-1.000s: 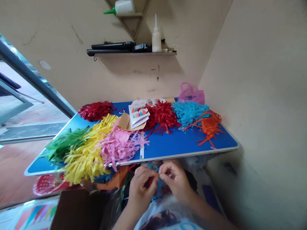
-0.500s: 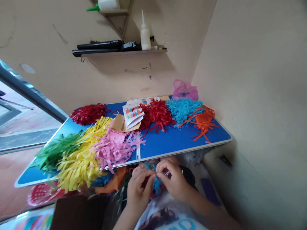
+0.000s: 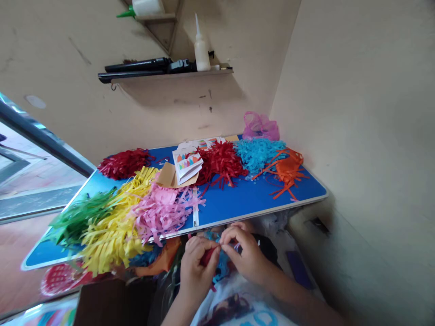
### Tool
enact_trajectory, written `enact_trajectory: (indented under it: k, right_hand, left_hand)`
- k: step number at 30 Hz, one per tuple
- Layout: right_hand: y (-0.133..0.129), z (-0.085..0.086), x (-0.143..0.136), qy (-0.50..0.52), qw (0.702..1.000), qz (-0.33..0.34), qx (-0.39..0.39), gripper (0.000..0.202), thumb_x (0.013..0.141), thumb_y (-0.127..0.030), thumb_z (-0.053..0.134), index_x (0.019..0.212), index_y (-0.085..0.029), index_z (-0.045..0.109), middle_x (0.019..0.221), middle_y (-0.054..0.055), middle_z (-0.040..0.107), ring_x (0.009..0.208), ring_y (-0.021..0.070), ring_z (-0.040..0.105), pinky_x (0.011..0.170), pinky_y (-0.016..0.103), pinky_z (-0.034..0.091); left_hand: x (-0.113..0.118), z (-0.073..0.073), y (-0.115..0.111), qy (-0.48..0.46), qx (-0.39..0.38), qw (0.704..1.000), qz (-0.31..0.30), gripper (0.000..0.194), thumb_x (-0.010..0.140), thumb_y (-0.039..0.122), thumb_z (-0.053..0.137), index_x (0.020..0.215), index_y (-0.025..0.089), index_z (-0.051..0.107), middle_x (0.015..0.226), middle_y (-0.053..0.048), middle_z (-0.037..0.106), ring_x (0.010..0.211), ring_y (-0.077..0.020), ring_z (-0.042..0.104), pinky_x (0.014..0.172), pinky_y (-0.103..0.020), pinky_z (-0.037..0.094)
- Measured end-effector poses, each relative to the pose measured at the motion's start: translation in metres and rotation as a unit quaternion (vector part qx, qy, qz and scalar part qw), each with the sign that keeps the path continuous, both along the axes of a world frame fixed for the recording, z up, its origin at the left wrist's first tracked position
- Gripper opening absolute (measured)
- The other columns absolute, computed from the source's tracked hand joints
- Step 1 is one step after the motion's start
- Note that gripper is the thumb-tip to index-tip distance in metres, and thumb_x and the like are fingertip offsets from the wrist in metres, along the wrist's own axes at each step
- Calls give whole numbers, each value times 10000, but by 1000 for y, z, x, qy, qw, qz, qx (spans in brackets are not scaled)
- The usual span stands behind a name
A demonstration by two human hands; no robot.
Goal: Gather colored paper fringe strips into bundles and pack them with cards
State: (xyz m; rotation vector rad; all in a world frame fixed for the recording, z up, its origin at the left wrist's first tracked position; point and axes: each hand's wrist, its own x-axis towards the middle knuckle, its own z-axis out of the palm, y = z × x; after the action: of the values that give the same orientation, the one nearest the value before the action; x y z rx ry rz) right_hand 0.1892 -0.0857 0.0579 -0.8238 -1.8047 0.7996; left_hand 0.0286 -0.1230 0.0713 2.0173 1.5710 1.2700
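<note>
Fingertips point(image 3: 216, 251) of the left hand point(image 3: 194, 260) and right hand point(image 3: 244, 249) meet or nearly meet just below the near edge of the blue bench point(image 3: 234, 203). The left grip is curled closed around a red piece point(image 3: 206, 257), which shows between its thumb and forefinger; the right grip is pinched at the tip, and whether it holds part of the same piece cannot be told. Crumpled light-blue material point(image 3: 222, 267) lies below both grips. Beyond the grips and to their left, a pink fringe bundle point(image 3: 159, 213) rests on the bench, with yellow strips point(image 3: 117, 233) and then green strips point(image 3: 83, 215) farther out. Straight ahead of the grips is a red fringe bundle point(image 3: 226, 163), with a folded printed card point(image 3: 186, 165) just left of it; ahead and to the right lie a light-blue bundle point(image 3: 260, 154) and orange strips point(image 3: 288, 167).
</note>
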Motion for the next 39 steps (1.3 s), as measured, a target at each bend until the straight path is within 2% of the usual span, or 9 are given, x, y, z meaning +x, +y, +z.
enact_trajectory:
  k: [7, 17, 22, 27, 32, 34, 37, 39]
  right_hand:
    - [4, 3, 5, 13, 1000, -9, -17, 157, 856, -101, 568, 814, -246, 525, 822, -28, 658, 830, 162, 604, 842, 320, 394]
    - [2, -3, 2, 9, 1000, 4, 4, 169, 849, -86, 558, 824, -246, 511, 822, -36, 662, 824, 152, 621, 922, 356, 361]
    - [2, -3, 3, 25, 999, 3, -34, 146, 847, -120, 567, 790, -243, 513, 811, -23, 664, 815, 161, 615, 890, 350, 390]
    - [0, -2, 3, 58, 992, 15, -114, 136, 812, -126, 592, 771, -237, 526, 799, -17, 663, 775, 161, 621, 770, 306, 449]
    - [1, 2, 5, 16, 999, -25, -16, 166, 798, -125, 642, 710, -239, 560, 720, -30, 695, 713, 161, 628, 911, 393, 402]
    - [2, 3, 8, 34, 997, 2, -76, 150, 781, -135, 649, 713, -237, 562, 716, -24, 683, 694, 162, 625, 834, 365, 449]
    - [2, 4, 10, 109, 966, 83, -219, 120, 774, -165, 623, 729, -230, 534, 757, -18, 648, 663, 149, 610, 633, 276, 478]
    - [1, 3, 9, 126, 963, 82, -222, 113, 790, -167, 598, 728, -226, 524, 783, -13, 638, 691, 144, 608, 639, 262, 473]
  left_hand:
    - [-3, 0, -1, -23, 1, 999, -25, 42, 867, 244, 637, 898, 226, 659, 816, -19, 673, 779, -176, 633, 720, -292, 503]
    - [1, -5, 0, 0, 14, 1000, -12, 84, 879, 226, 602, 804, 221, 639, 748, -6, 647, 729, -164, 612, 673, -270, 480]
    - [2, -7, 1, -7, 10, 1000, -15, 56, 880, 230, 610, 841, 223, 649, 775, -11, 647, 751, -167, 615, 703, -281, 490]
    - [2, -3, -1, 13, 21, 1000, -19, 86, 880, 228, 610, 803, 222, 646, 744, -9, 624, 747, -174, 595, 711, -300, 471]
    - [-1, 1, 0, 29, 55, 998, -33, 71, 872, 179, 620, 829, 227, 649, 754, 4, 652, 753, -165, 604, 810, -343, 446]
    - [-2, 2, 2, 22, 71, 995, -60, 81, 866, 171, 636, 859, 244, 668, 759, 19, 678, 748, -157, 624, 845, -350, 445]
    - [-2, 1, 4, 7, 74, 994, -84, 88, 847, 183, 670, 886, 261, 681, 766, 28, 706, 746, -157, 652, 833, -339, 471]
    - [-1, 0, 3, -9, 55, 997, -52, 114, 823, 216, 701, 928, 248, 670, 815, 4, 716, 779, -173, 664, 791, -326, 499]
